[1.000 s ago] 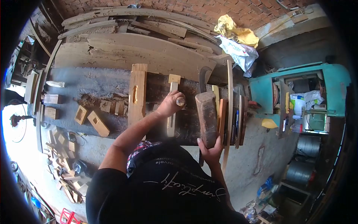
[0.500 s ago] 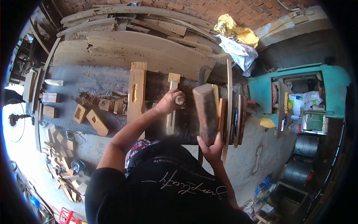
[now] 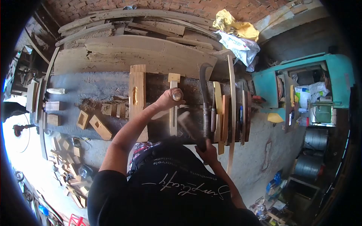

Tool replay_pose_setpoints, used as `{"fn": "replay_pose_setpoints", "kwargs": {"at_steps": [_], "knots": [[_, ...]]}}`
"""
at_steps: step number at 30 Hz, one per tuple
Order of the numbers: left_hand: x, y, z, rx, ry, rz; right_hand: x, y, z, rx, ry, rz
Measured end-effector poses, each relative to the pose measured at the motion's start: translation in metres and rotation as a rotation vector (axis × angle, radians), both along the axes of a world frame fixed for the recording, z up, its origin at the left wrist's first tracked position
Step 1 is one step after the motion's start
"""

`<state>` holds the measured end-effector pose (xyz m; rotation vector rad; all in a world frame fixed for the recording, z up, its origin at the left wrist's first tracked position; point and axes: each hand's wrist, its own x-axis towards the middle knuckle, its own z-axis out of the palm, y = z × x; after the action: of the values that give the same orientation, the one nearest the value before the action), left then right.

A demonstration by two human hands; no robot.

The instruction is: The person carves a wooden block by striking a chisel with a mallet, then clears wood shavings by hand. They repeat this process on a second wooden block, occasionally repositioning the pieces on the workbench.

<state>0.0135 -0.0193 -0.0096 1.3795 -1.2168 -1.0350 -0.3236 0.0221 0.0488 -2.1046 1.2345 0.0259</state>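
My left hand [image 3: 166, 101] is wrapped around an upright chisel [image 3: 177, 96], its round handle end facing up at me; the blade is hidden below. Under that fist lies a narrow pale wood piece [image 3: 173, 128] with a slot along it, and a small light block [image 3: 174, 77] sits at its far end. In my right hand [image 3: 208, 153] is a thick wooden mallet [image 3: 190, 127], blurred by motion, low over the bench just right of the slotted piece. A wider board [image 3: 137, 81] with a rough-cut hole lies to the left.
The dark bench [image 3: 102, 81] carries two mortised blocks [image 3: 100, 127] on the left. A sickle [image 3: 203, 83] and several wood strips [image 3: 225, 116] lie on the right. Offcuts [image 3: 68, 165] are heaped on the floor, and a teal machine [image 3: 339, 75] stands far right.
The mallet has swung down from a raised position beside the chisel, tilting left toward it, uncovering the sickle. My left hand stays around the chisel, slightly shifted in view.
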Motion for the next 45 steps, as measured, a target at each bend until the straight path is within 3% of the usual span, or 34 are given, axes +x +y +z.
{"fn": "replay_pose_setpoints", "kwargs": {"at_steps": [3, 8, 11, 13, 15, 21, 23, 29, 31, 35, 36, 40, 41, 42, 43, 45], "knots": [[0.0, -0.007, 0.001, 0.057, 0.012, -0.081, 0.003, 0.003, -0.036, -0.049, 0.113, 0.173], [0.009, -0.014, -0.002, 0.118, 0.075, -0.142, 0.016, 0.015, -0.074, 0.103, 0.241, 0.092], [0.026, -0.027, -0.005, 0.251, 0.281, 0.06, 0.015, 0.022, -0.084, 0.089, 0.21, 0.081], [0.046, -0.048, -0.039, 0.39, 0.539, 0.377, 0.016, 0.025, -0.093, 0.034, 0.176, 0.097], [0.06, -0.054, -0.032, 0.446, 0.48, 0.473, 0.021, 0.025, -0.089, 0.052, 0.203, 0.082], [0.038, -0.045, 0.018, 0.335, 0.436, 0.252, 0.023, 0.028, -0.082, 0.074, 0.193, 0.042], [0.032, -0.041, 0.021, 0.303, 0.228, 0.211, 0.023, 0.027, -0.071, 0.086, 0.179, 0.032], [0.013, -0.03, 0.01, 0.193, 0.178, 0.229, 0.014, 0.021, -0.015, 0.113, 0.018, -0.102], [0.008, -0.026, 0.009, 0.15, 0.063, 0.185, 0.012, 0.014, -0.008, -0.137, -0.119, -0.116], [-0.002, -0.022, 0.009, 0.127, -0.001, 0.14, 0.052, -0.009, 0.061, -0.173, -0.326, -0.226], [-0.006, -0.023, 0.006, 0.035, -0.035, 0.164, 0.067, -0.014, 0.084, -0.282, -0.431, -0.206], [-0.006, -0.029, -0.009, -0.049, -0.068, 0.161, 0.103, -0.035, 0.091, -0.428, -0.63, -0.13], [-0.003, -0.03, -0.01, -0.074, -0.105, 0.155, 0.105, -0.043, 0.084, -0.354, -0.49, -0.077], [0.003, -0.038, -0.036, -0.055, -0.351, 0.09, 0.105, -0.054, 0.077, -0.349, -0.32, -0.009], [0.004, -0.039, -0.036, -0.063, -0.355, 0.089, 0.106, -0.062, 0.072, -0.34, -0.151, 0.056], [0.008, -0.045, -0.035, 0.225, 0.015, 0.14, 0.104, -0.069, 0.065, -0.338, -0.124, 0.088]]}}
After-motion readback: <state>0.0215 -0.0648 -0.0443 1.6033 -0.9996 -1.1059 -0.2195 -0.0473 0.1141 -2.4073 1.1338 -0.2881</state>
